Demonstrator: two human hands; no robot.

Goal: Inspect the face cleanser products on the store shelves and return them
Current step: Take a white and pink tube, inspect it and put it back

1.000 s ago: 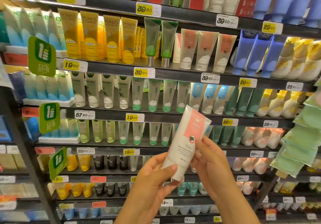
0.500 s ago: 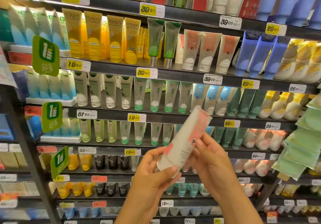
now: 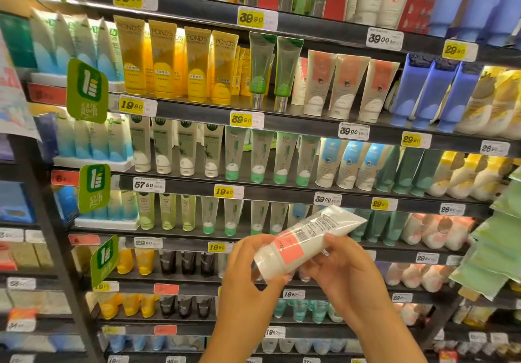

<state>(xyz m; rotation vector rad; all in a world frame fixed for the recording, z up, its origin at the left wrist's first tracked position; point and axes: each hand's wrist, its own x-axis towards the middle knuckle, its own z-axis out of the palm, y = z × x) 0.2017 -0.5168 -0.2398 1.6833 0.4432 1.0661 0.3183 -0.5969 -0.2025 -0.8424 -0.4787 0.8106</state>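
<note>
Before the shelves (image 3: 282, 126), both hands (image 3: 342, 271) gripping tilted cleanser tube (image 3: 307, 238)

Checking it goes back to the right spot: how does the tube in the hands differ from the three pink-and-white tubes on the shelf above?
The held tube lies tilted, cap lower left; the three shelf tubes stand upright on their caps. The held tube shows its barcode back; the shelf tubes show pink fronts. The left hand and right hand grip the held tube; the shelf tubes stand untouched. All share white bodies with pink patches.

A shop is shown: dark shelves (image 3: 296, 126) are stocked with rows of tubes (image 3: 194, 63) and fronted by price tags (image 3: 131, 106).
</note>
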